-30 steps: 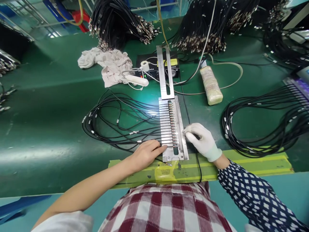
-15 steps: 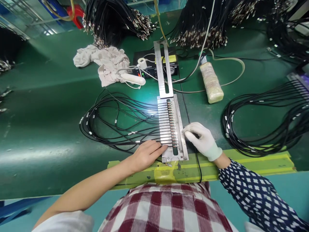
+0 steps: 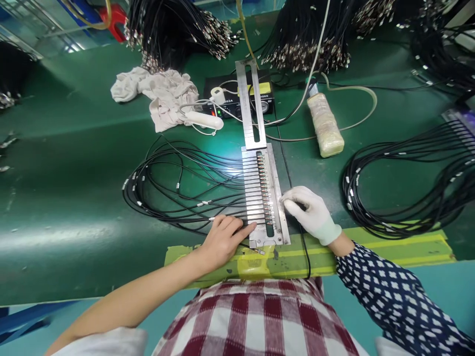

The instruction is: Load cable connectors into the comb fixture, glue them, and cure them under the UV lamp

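A metal fixture (image 3: 253,210) lies in front of me, with a row of black cables (image 3: 226,197) laid side by side across it. Their small metal connectors (image 3: 264,183) line up along its slot. My left hand (image 3: 222,240) is bare; its index finger reaches out and touches the lowest cable on the plate, while the other fingers bend loosely and the thumb is hidden. My right hand (image 3: 309,215), in a white glove, pinches at the fixture's right edge with thumb and fingertips together. One loose cable end (image 3: 260,251) lies below the fixture.
A slotted metal bar (image 3: 243,104) extends beyond the fixture, over a black control box (image 3: 226,106). Nearby are a white handheld tool (image 3: 204,120), a crumpled cloth (image 3: 166,94) and a wrapped bottle (image 3: 325,126). Cable bundles (image 3: 304,49) line the back; another coil (image 3: 356,198) lies right.
My left hand has shifted slightly, its knuckles lifting and fingers bending a little more, with the index fingertip still at the lowest cable. My right hand stays at the fixture's edge.
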Tool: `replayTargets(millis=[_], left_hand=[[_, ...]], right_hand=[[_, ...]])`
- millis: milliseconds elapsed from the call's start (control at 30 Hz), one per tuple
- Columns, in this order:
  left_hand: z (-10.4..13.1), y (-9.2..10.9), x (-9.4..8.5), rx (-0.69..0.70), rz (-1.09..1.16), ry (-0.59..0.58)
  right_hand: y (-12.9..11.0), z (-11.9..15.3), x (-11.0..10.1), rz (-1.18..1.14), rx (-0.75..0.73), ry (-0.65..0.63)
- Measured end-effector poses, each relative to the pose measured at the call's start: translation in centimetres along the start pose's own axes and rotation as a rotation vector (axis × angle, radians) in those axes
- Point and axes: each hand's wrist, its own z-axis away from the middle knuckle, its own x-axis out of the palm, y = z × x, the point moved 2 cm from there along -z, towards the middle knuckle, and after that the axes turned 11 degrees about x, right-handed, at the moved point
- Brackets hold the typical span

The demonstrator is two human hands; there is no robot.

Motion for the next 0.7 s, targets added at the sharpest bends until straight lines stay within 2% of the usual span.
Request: replayTargets(millis=[200,333,433,567,700], left_hand=[[1.2,0.5,-1.7,0.062,0.18,-0.078],[2.5,0.4,-2.2,0.022,0.256,-0.122],[2.4,0.3,-1.9,0.033,0.268,-0.034],[1.1,0.4,-0.8,0.043,0.147,0.121],[0.0,0.4,0.1,0.019,0.114,0.155]], right_hand=[[0.2,0.2,0.0,-0.002,0.02,0.008],[0.1,0.1,0.1,0.02,0.013,0.014],[0.0,0.0,0.1,0.018,0.021,0.01],[0.1,-0.1,0.1,0.033,0.018,0.004],[-0.1,0.0,0.0,0.024,0.02,0.008]])
